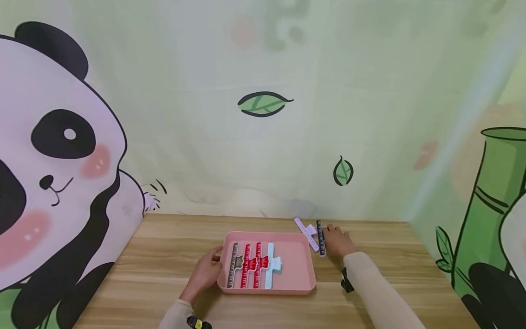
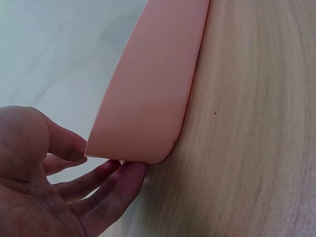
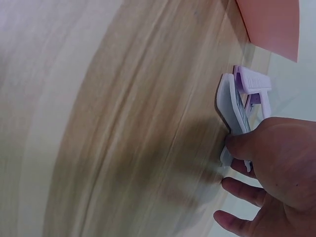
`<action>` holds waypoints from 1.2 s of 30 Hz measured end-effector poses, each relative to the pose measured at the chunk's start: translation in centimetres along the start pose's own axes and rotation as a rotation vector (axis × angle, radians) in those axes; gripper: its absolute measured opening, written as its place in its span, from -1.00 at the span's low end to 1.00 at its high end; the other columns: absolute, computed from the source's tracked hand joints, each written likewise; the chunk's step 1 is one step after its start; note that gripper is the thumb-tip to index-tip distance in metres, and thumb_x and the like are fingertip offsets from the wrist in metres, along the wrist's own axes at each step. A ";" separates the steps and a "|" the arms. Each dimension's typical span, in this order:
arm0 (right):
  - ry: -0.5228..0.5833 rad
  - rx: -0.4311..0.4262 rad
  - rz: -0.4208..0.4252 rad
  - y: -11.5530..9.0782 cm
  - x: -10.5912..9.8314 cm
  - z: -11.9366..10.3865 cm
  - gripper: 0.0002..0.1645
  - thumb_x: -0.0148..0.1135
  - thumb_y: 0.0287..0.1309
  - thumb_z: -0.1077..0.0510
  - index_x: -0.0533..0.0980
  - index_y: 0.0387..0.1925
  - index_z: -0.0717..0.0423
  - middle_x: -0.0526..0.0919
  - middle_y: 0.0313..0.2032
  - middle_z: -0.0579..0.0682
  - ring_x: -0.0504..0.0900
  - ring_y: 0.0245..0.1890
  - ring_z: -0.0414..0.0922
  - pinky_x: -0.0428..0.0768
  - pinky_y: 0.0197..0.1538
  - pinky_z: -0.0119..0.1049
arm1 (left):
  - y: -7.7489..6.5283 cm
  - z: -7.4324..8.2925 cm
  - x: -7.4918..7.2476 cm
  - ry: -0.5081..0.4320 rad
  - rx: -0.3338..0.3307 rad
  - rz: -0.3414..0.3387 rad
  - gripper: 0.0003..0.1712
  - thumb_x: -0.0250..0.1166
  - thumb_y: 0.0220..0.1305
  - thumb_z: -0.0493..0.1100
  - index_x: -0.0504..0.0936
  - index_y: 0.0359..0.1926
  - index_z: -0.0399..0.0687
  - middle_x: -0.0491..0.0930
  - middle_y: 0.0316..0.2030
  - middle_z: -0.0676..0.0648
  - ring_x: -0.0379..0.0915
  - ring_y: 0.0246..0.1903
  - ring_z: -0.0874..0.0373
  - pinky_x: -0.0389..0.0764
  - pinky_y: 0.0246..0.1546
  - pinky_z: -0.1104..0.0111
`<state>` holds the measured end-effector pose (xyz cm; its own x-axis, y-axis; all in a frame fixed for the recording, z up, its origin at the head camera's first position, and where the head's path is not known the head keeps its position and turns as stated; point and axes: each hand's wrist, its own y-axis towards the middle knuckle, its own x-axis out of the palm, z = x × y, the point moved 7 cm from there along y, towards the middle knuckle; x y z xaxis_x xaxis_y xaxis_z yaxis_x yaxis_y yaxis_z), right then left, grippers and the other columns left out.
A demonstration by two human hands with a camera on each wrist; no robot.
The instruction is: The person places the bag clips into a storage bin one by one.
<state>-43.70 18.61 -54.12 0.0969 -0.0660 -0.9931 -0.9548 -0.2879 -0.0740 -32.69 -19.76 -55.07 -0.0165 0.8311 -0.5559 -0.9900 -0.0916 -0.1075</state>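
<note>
A pink tray (image 1: 304, 269) holds a row of long clips: a dark grey clip (image 1: 233, 267), two red clips, one of them a red clip (image 1: 245, 269), and a light blue clip (image 1: 269, 269). My left hand (image 1: 208, 267) grips the tray's left edge, thumb tip at the rim and fingers against the outer wall (image 2: 143, 89). Right of the tray, my right hand (image 1: 338, 241) pinches a black-and-white clip (image 1: 321, 240) by its handle side between thumb and forefinger; its other fingers are spread in the right wrist view. Just left of that clip lies a lilac clip (image 1: 306, 234).
The wooden table (image 1: 164, 246) meets a pale green wall (image 1: 197, 151) printed with a panda, leaves and bamboo. The tray's right half (image 1: 293, 260) shows bare pink floor. Both wrists carry dark straps.
</note>
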 end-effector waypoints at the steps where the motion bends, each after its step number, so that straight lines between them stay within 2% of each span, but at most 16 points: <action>1: 0.000 0.001 0.004 0.0 -0.1 0.0 -0.54 0.06 0.33 0.26 0.39 0.23 0.32 0.45 0.11 0.28 0.44 0.13 0.22 0.42 0.14 0.31 | 0.0 0.0 0.0 -0.002 -0.002 0.001 -0.38 0.07 0.31 -0.30 0.32 0.40 -0.15 0.52 0.11 -0.40 0.56 -0.09 -0.09 0.66 -0.21 0.15; 7: -0.002 -0.006 -0.002 0.2 0.1 -0.1 -0.53 0.08 0.27 0.32 0.39 0.21 0.35 0.44 0.07 0.28 0.43 0.11 0.23 0.43 0.12 0.31 | -0.1 -0.1 0.0 -0.004 -0.015 -0.001 -0.38 0.08 0.32 -0.28 0.31 0.41 -0.14 0.51 0.12 -0.39 0.56 -0.11 -0.07 0.66 -0.26 0.20; 11: -0.015 -0.010 -0.008 0.1 0.4 0.0 -0.51 0.12 0.24 0.32 0.39 0.20 0.35 0.43 0.06 0.27 0.43 0.11 0.22 0.43 0.11 0.31 | -0.3 -0.1 0.0 0.000 0.007 0.013 -0.38 0.08 0.29 -0.31 0.33 0.39 -0.18 0.53 0.09 -0.42 0.57 -0.14 -0.07 0.64 -0.29 0.22; 22: -0.079 0.012 -0.006 -0.5 -0.3 0.6 -0.48 0.17 0.18 0.33 0.38 0.19 0.35 0.44 0.05 0.26 0.43 0.12 0.21 0.44 0.09 0.30 | 0.0 -0.1 0.1 0.010 0.000 0.008 -0.39 0.07 0.31 -0.29 0.32 0.40 -0.15 0.51 0.11 -0.42 0.54 -0.15 -0.07 0.63 -0.36 0.25; 30: -0.095 0.024 -0.003 -1.0 -0.6 1.5 -0.51 0.09 0.25 0.30 0.37 0.20 0.38 0.43 0.07 0.30 0.43 0.14 0.24 0.45 0.10 0.28 | 0.0 0.1 0.1 -0.012 -0.020 0.002 -0.37 0.06 0.32 -0.30 0.30 0.42 -0.14 0.50 0.12 -0.40 0.55 -0.12 -0.08 0.65 -0.26 0.20; 36: -0.121 -0.005 0.007 -1.7 -1.5 1.6 -0.50 0.12 0.17 0.37 0.37 0.17 0.38 0.43 0.02 0.29 0.44 0.09 0.23 0.49 0.03 0.25 | 0.1 0.0 0.1 -0.021 -0.031 0.003 -0.38 0.07 0.32 -0.29 0.30 0.41 -0.12 0.51 0.12 -0.38 0.55 -0.13 -0.06 0.65 -0.27 0.22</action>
<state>-42.72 20.75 -52.69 0.0551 0.0478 -0.9973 -0.9540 -0.2924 -0.0667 -32.81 -19.66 -55.15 -0.0225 0.8419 -0.5392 -0.9851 -0.1105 -0.1314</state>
